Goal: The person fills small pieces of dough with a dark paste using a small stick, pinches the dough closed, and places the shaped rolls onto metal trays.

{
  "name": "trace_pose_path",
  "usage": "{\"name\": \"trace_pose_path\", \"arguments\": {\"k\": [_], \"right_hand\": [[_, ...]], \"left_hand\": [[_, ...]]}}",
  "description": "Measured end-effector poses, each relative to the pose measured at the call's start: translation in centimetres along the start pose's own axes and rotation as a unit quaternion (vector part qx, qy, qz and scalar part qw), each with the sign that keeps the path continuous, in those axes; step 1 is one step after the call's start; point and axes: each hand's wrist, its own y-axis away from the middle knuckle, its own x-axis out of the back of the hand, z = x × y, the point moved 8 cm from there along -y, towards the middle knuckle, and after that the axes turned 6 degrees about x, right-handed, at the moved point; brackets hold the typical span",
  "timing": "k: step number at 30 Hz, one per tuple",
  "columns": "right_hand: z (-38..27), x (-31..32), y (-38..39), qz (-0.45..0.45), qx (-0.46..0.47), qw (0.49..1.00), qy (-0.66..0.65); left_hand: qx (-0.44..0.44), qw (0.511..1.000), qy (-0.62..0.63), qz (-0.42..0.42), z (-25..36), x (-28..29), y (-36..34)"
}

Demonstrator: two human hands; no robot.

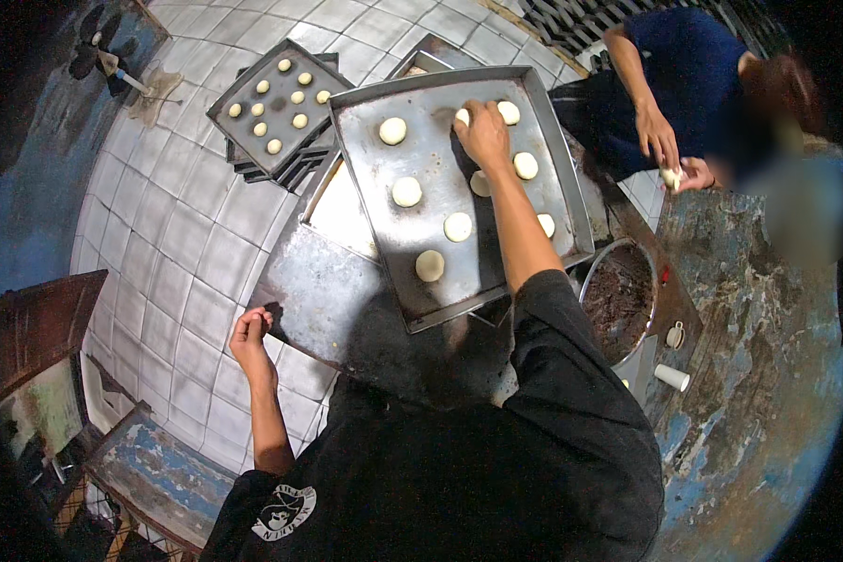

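A large metal baking tray (pixel 431 173) carries several pale dough balls, among them a dough ball (pixel 392 131) at its far left. Over the tray's far part reaches my right hand (pixel 484 139), its fingers closed round a dough ball (pixel 463 117) that they partly cover. Under my right wrist another dough ball (pixel 480 184) shows in part. My left hand (pixel 251 337) hangs off the left edge of the metal-topped table (pixel 300 281), fingers curled in, with nothing visible in them.
Further back stands a smaller tray (pixel 244 126) with more dough balls. At right are a round bowl of dark brown filling (pixel 619 300), a white cup (pixel 672 377) and a worn blue table (pixel 731 309). A co-worker's hands (pixel 670 164) hold a piece of dough.
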Motion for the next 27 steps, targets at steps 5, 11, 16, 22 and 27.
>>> {"name": "trace_pose_path", "arguments": {"k": [5,11,16,22,27], "right_hand": [[-0.7,-3.3,-0.2,0.015,0.097,0.995,-0.029],[0.9,1.3,0.8,0.036,0.147,0.987,-0.045],[2.1,3.1,9.7,-0.064,-0.077,0.995,0.003],[1.5,1.9,11.0,-0.010,-0.013,1.000,-0.015],[0.4,0.4,10.9,-0.001,0.043,0.998,-0.043]], "left_hand": [[0.010,1.000,-0.012,0.002,0.4,-0.2,0.1],[0.005,1.000,0.012,-0.005,-0.2,0.2,0.0],[0.016,1.000,0.019,0.007,-1.1,0.4,0.5],[0.012,1.000,-0.002,-0.022,-0.5,-2.0,0.6],[0.000,0.998,0.026,-0.056,0.0,-2.9,1.1]]}}
